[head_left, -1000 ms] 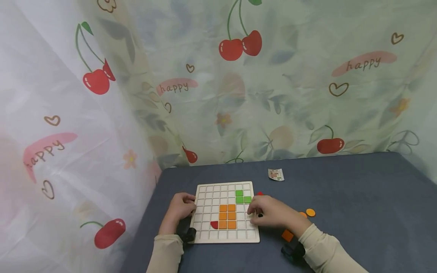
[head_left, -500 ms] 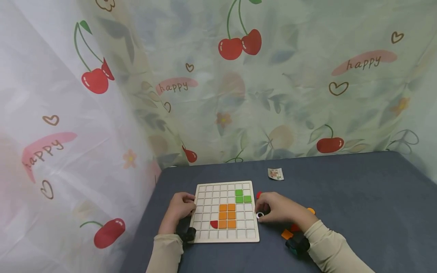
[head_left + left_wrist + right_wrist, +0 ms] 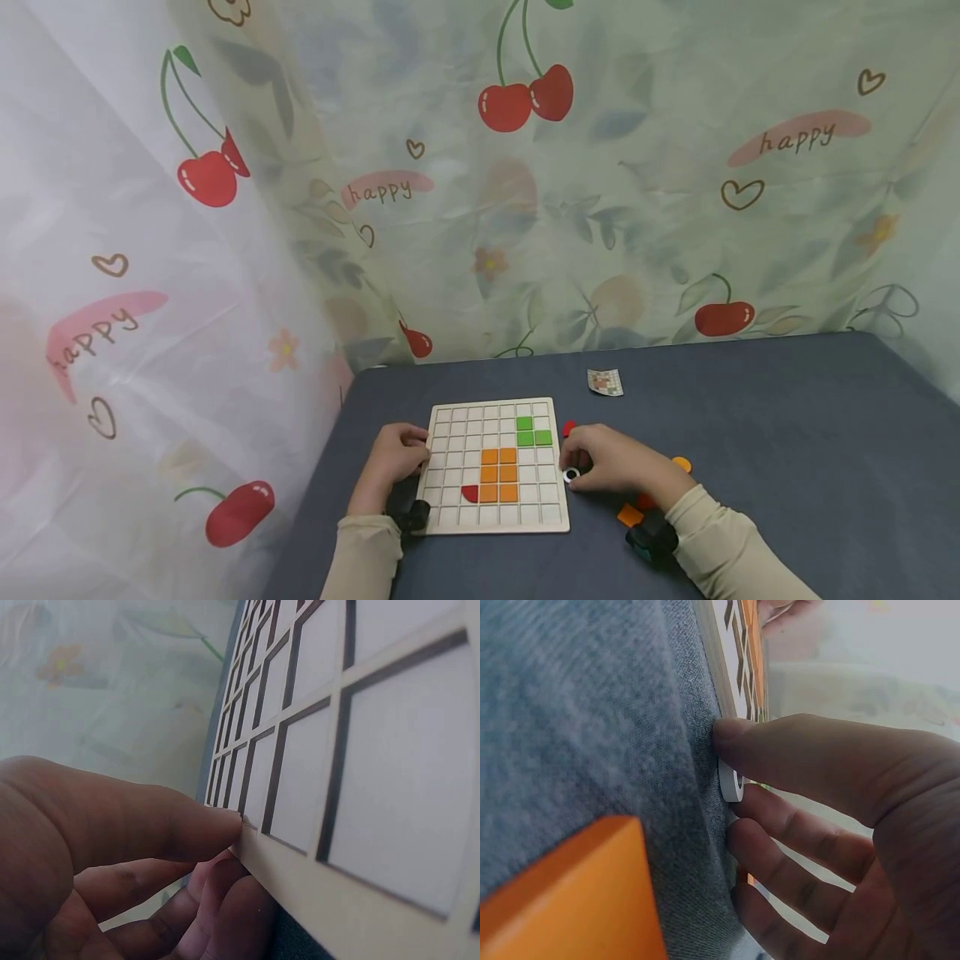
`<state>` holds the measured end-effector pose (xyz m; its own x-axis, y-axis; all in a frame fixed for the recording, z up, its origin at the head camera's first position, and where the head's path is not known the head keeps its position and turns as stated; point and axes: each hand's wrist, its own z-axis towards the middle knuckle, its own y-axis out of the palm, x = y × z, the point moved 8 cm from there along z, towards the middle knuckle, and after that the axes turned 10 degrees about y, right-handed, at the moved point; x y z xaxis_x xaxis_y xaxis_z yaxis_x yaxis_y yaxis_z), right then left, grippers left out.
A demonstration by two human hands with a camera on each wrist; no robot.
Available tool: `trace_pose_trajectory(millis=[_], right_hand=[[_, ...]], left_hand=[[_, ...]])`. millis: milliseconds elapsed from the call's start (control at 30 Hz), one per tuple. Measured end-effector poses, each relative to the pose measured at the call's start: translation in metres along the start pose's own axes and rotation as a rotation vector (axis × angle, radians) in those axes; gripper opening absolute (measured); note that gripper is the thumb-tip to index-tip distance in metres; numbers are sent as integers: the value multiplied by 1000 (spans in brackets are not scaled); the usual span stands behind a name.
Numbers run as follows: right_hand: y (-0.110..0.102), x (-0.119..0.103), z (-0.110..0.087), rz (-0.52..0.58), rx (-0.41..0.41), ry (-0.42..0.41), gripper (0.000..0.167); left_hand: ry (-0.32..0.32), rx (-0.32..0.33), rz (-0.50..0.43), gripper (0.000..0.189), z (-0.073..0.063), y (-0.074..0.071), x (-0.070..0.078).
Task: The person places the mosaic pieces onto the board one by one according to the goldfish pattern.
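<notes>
A pale grid board (image 3: 453, 471) lies on the dark table, with several orange squares (image 3: 489, 474), green squares (image 3: 526, 438) and one red quarter-round piece (image 3: 470, 494) set in its cells. At its left edge my left hand (image 3: 397, 457) grips the rim; in the left wrist view the thumb (image 3: 187, 825) lies on top and the other fingers curl below. Just right of the board, my right hand (image 3: 611, 458) pinches a small white disc with a black ring (image 3: 572, 474) between thumb and fingers. The right wrist view shows this disc (image 3: 729, 784) standing edge-on, low at the tabletop.
Red (image 3: 569, 427) and orange (image 3: 682, 464) pieces lie around the right hand, and an orange square (image 3: 630, 515) sits near that wrist. A small printed card (image 3: 605, 382) rests behind the board. A cherry-patterned curtain (image 3: 615, 208) hangs at the back.
My right hand has moved right, off the board's right edge, down to the white disc beside it. My left hand keeps its hold on the board, which stays put.
</notes>
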<state>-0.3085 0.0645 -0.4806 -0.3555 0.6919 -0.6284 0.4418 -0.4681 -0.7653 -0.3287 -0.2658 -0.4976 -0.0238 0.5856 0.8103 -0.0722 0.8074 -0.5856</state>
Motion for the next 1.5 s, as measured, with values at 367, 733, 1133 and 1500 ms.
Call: trace_pose_trajectory(millis=[367, 733, 1133, 1500], right_hand=[[-1, -4, -2, 6, -1, -11, 13], [-7, -14, -1, -31, 36, -58, 11], [-9, -44, 5, -49, 88, -137, 10], [17, -75, 31, -5, 96, -211, 5]], left_hand=[[-5, 0, 2, 31, -1, 0, 0], [-34, -2, 5, 30, 1, 2, -3], [-19, -4, 4, 27, 3, 0, -3], [-6, -6, 7, 28, 2, 0, -1]])
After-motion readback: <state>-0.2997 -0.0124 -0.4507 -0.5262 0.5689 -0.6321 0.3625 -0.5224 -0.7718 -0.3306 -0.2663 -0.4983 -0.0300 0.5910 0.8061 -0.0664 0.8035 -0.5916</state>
